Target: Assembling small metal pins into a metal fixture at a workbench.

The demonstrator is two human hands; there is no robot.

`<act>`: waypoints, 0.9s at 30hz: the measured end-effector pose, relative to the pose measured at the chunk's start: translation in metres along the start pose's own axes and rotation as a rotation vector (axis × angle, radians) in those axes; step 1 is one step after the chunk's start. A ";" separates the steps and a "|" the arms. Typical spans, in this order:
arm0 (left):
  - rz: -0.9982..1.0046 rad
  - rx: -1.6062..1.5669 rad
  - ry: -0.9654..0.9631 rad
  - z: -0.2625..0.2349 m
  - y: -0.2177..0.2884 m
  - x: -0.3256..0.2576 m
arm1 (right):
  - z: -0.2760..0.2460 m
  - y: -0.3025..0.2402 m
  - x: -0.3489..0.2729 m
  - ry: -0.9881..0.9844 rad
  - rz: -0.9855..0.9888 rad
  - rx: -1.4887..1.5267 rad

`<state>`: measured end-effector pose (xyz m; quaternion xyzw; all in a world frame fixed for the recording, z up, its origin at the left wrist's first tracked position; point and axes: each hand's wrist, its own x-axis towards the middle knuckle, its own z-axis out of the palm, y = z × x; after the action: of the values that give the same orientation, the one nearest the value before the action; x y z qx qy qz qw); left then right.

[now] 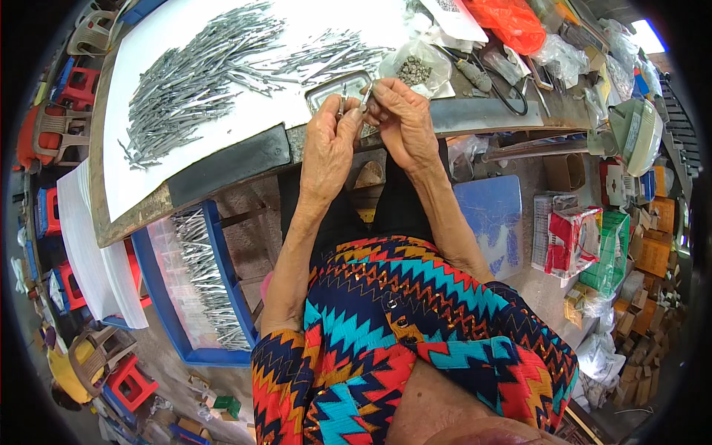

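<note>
My left hand (328, 148) is closed in a pinch on a thin metal piece (343, 99) that stands up between thumb and fingers. Close beside it, my right hand (406, 124) pinches another slim metal piece (366, 96). The fingertips of both hands nearly meet at the table's front edge, in front of a small metal tray (319, 90). Just behind my right hand lies an open plastic bag (439, 68) holding small metal parts (414, 71). A large heap of thin metal rods (196, 81) covers the white sheet on the left, with a smaller heap (326, 58) behind the tray.
Below the table at left, a blue crate (159, 311) holds rows of metal rods (211, 282). A cable and tool (475, 76), a red plastic bag (508, 22) and a lamp (636, 137) are at right. A blue board (489, 222) stands beside my right forearm.
</note>
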<state>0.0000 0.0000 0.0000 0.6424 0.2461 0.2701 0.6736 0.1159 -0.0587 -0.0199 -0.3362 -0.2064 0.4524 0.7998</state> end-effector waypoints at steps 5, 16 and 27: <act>-0.011 0.002 0.060 0.005 -0.001 -0.002 | -0.001 0.001 0.000 0.007 0.008 -0.016; 0.043 0.148 0.133 0.008 -0.011 -0.008 | -0.001 0.007 0.001 0.001 0.014 -0.061; 0.166 0.358 0.234 0.014 -0.010 -0.011 | 0.001 0.016 0.006 -0.018 0.046 0.030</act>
<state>0.0016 -0.0182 -0.0094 0.7342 0.3128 0.3490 0.4912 0.1096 -0.0472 -0.0306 -0.3247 -0.1989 0.4768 0.7923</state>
